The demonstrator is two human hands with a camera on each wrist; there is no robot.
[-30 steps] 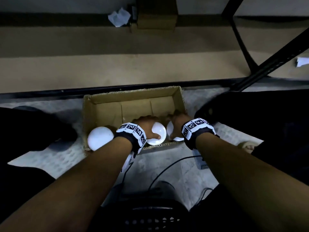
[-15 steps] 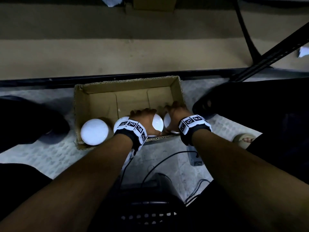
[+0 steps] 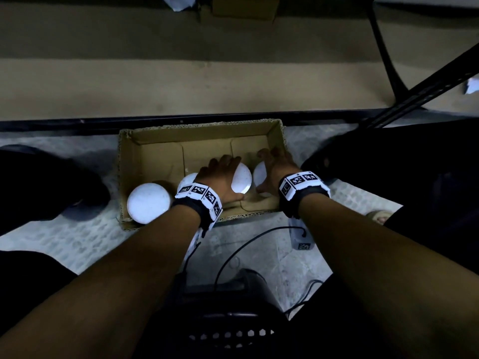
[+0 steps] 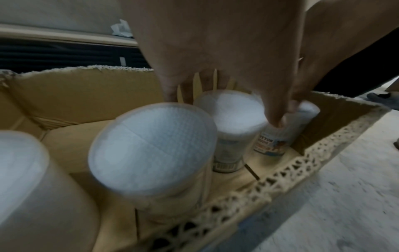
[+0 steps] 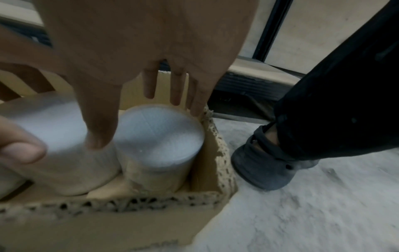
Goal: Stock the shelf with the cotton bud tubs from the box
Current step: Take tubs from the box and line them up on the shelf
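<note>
A cardboard box point(image 3: 155, 156) sits on the floor in front of the low shelf point(image 3: 207, 86). Several cotton bud tubs with white tops stand along its near side. My left hand point(image 3: 233, 178) grips the third tub point(image 3: 243, 182) point(image 4: 235, 109), fingers behind it and thumb point(image 4: 278, 119) on its side. My right hand point(image 3: 264, 172) spreads over the rightmost tub point(image 3: 258, 174) point(image 5: 159, 136), with straight fingers point(image 5: 175, 92) at its far rim and thumb point(image 5: 97, 133) down its left side. Two more tubs point(image 3: 149, 203) point(image 3: 186, 181) stand to the left.
A dark shoe and trouser leg point(image 5: 265, 163) stand just right of the box. Another dark shape point(image 3: 51, 182) lies to its left. A black strut point(image 3: 427, 81) slants over the shelf's right end. A cable and black basket point(image 3: 233, 332) lie near my body.
Both hands have stayed over the two right-hand tubs while my head view shifted. The second tub's lid has come into view beside my left wrist.
</note>
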